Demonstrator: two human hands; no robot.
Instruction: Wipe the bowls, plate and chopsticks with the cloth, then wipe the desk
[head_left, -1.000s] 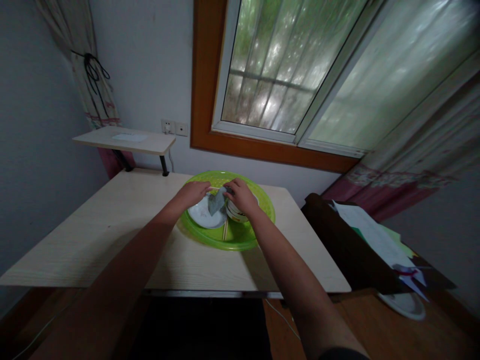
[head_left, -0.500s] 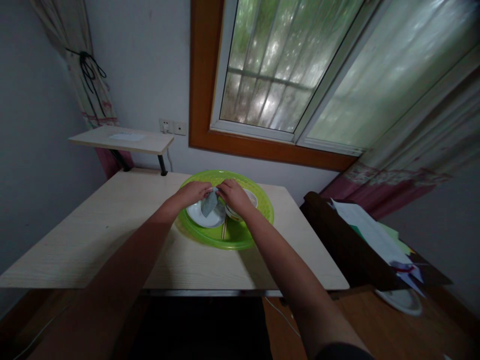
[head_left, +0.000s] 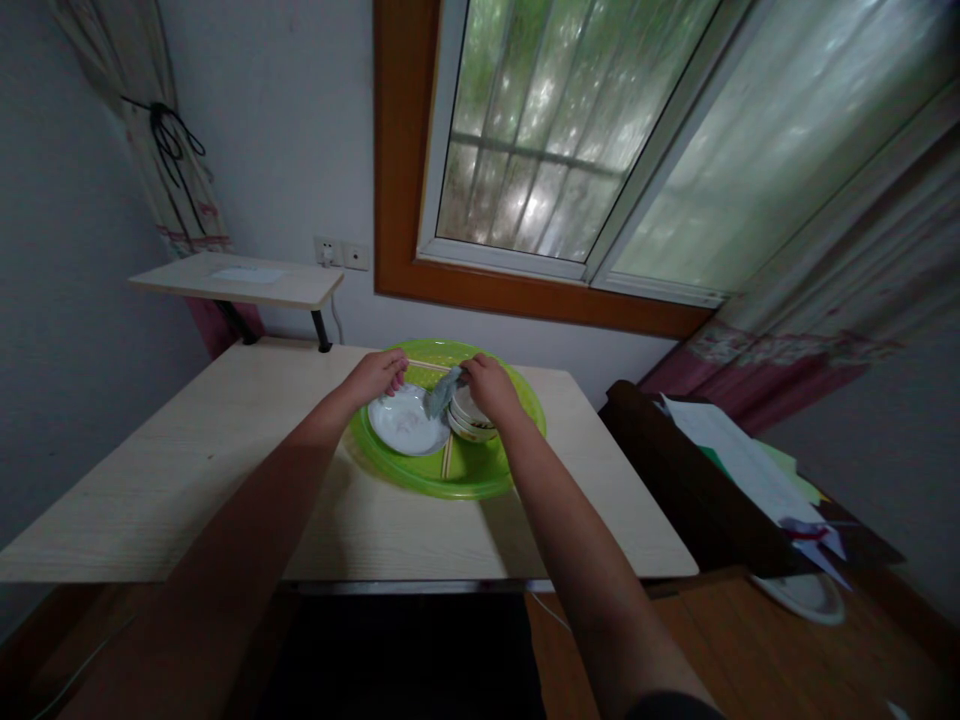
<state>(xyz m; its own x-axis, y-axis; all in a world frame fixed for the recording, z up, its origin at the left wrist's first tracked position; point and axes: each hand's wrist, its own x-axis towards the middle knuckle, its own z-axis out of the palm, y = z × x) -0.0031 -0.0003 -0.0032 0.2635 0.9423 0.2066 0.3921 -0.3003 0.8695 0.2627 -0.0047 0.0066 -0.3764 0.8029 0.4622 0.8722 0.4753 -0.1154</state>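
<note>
A round green tray (head_left: 480, 485) lies on the wooden table. On its left part rests a white plate (head_left: 409, 425), with a white bowl (head_left: 471, 425) beside it on the right. Pale chopsticks (head_left: 447, 460) lie near the tray's front, and more show at its back. From my right hand (head_left: 487, 385), which is closed on its edge, a grey-green cloth (head_left: 442, 393) hangs between plate and bowl. My left hand (head_left: 375, 378) is over the plate's back left edge, its fingers curled together; what they hold, if anything, is too small to make out.
A small raised shelf (head_left: 247, 278) with a paper on it stands at the table's back left. Behind the table are a wall and a window (head_left: 555, 130). To the right, a dark brown piece of furniture (head_left: 675, 490) carries papers (head_left: 735, 460).
My left hand has come off the cloth and moved left. My right hand has shifted slightly right with the cloth, uncovering more of the plate and the chopsticks at the back.
</note>
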